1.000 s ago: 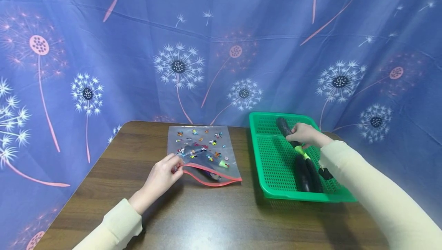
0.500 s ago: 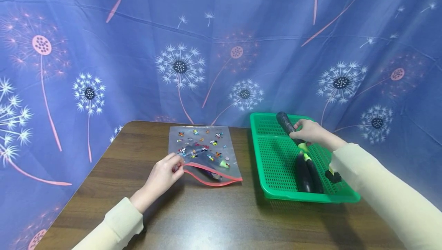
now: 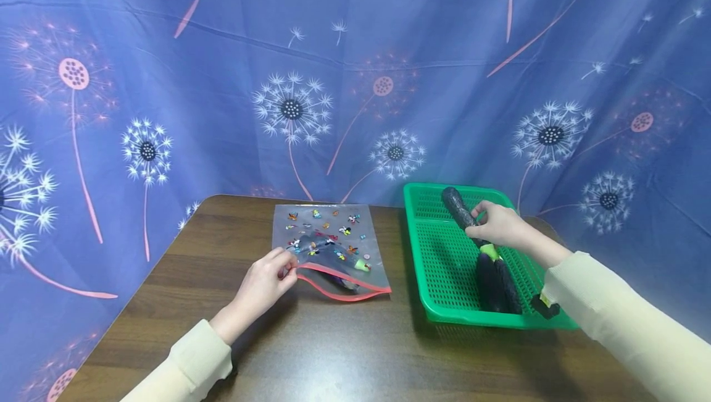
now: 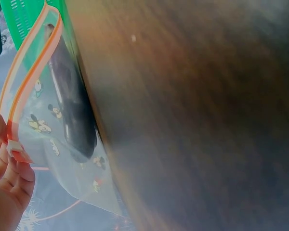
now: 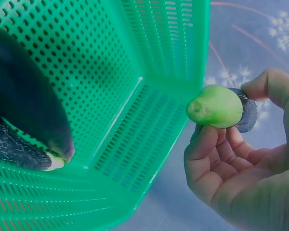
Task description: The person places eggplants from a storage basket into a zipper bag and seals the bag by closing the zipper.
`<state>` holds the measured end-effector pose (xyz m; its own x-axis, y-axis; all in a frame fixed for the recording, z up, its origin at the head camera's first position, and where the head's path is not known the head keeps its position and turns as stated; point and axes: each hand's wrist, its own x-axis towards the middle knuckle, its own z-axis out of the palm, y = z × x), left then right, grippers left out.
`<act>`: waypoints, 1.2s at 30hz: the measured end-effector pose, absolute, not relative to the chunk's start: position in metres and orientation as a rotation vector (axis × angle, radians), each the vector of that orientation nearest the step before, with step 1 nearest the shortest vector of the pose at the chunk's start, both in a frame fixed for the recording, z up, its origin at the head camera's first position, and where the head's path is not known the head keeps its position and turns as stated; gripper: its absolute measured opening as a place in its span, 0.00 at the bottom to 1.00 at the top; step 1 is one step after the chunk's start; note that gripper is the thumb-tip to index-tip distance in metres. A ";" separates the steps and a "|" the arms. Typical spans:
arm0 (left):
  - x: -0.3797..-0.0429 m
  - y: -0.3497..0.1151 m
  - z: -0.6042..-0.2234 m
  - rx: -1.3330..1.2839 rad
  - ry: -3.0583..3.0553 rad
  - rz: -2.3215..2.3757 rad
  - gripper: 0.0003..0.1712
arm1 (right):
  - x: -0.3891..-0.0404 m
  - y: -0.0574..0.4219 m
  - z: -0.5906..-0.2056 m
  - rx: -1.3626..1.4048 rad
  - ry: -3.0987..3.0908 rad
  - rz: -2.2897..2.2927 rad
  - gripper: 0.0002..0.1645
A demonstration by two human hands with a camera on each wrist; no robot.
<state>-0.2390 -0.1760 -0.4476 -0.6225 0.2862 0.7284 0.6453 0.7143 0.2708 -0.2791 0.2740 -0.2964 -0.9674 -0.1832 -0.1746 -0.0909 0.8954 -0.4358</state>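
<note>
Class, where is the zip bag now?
In the head view, the left hand pinches the zip bag on the table, left of the green basket.

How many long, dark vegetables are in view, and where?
4: one inside the clear, red-edged plastic bag, a second in the bare right hand, a third and fourth inside the green, slotted plastic basket. Others may be hidden.

The head view is bright, with white glare on the near wooden bench (image 3: 333, 346) and soft shadows beside the green plastic basket (image 3: 466, 315) and below the right sleeve (image 3: 622, 312). The left wrist view is dimmer and blurred; its zip bag (image 4: 43, 103) looks washed pale.
</note>
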 end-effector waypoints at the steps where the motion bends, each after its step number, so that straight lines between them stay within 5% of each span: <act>1: -0.239 -0.176 -0.448 -0.704 -2.243 -0.691 0.13 | -0.277 0.272 -0.296 -0.223 2.861 -0.625 0.33; 18: -0.238 -0.176 -0.442 -0.714 -2.275 -0.669 0.12 | -0.240 0.227 -0.264 -0.400 2.916 -0.630 0.27; 36: -0.240 -0.175 -0.439 -0.700 -2.330 -0.687 0.12 | -0.208 0.183 -0.274 -0.584 2.904 -0.798 0.24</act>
